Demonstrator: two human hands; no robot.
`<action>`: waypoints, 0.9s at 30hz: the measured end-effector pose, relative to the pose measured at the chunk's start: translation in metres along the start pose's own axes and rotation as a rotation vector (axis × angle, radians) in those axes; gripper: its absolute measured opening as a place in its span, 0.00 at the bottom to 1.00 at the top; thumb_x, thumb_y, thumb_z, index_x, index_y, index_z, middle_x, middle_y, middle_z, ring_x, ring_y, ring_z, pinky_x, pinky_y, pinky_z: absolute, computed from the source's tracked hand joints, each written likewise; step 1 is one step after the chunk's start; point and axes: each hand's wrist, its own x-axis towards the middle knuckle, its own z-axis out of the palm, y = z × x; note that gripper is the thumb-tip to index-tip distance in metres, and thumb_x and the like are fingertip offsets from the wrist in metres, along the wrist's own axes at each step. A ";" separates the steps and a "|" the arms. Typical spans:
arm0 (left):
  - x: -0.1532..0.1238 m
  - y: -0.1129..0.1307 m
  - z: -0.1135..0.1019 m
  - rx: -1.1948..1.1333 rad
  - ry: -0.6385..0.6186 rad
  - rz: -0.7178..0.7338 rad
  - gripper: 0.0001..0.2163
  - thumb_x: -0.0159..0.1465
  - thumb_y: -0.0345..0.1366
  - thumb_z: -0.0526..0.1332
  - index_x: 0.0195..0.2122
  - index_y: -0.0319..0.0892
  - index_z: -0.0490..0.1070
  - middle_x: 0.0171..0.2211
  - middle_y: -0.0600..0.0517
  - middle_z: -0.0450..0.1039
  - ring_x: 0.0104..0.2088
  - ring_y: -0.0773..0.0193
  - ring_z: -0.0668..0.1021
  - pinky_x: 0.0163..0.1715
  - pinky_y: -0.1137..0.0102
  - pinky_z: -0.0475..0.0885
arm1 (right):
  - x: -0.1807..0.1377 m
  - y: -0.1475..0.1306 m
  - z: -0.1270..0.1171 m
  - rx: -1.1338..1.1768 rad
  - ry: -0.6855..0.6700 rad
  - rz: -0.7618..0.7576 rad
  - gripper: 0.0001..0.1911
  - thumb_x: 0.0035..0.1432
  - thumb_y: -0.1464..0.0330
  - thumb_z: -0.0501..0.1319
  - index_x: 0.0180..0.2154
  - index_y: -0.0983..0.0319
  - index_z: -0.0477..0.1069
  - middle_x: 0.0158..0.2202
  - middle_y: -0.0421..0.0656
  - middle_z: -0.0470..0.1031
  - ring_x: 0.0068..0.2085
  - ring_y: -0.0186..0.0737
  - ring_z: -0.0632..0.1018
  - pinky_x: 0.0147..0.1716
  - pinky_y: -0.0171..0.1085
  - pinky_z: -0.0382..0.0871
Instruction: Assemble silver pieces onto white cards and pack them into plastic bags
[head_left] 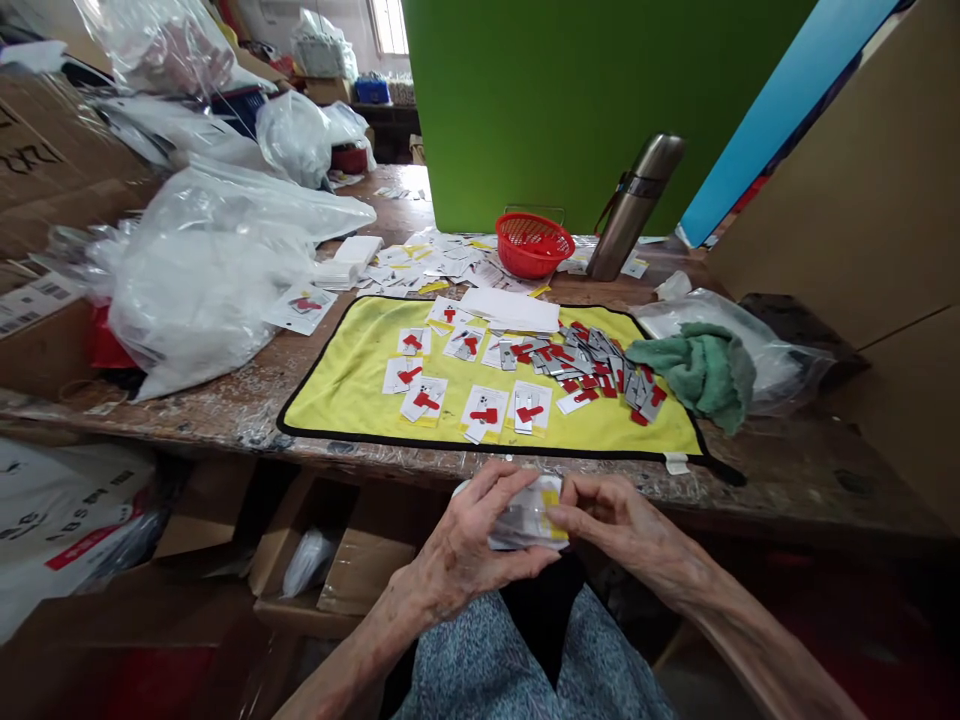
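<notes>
White, yellow-edged bundle sits gripped in the left hand, right hand pinching its yellow end! Beyond, red-and-silver pieces lie heaped on yellow cloth.

A middling, uneven light is cast over the scene. The brightest patch is formed by a washed-out white window far ahead and left of the hands. Glare is returned by the bulky translucent plastic bag to their left. The space under the scuffed brown wooden counter is sunk in shadow. Outer edges are stretched by wide-angle distortion; detail on the white, yellow-edged packet between the hands is softened.
</notes>
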 end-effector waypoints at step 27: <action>0.017 0.006 -0.028 -0.735 -0.197 -0.706 0.17 0.53 0.49 0.66 0.27 0.38 0.67 0.24 0.55 0.67 0.24 0.72 0.66 0.23 0.76 0.59 | 0.022 -0.004 0.001 0.172 -0.502 0.120 0.20 0.47 0.55 0.67 0.35 0.65 0.74 0.28 0.38 0.73 0.31 0.33 0.72 0.33 0.32 0.64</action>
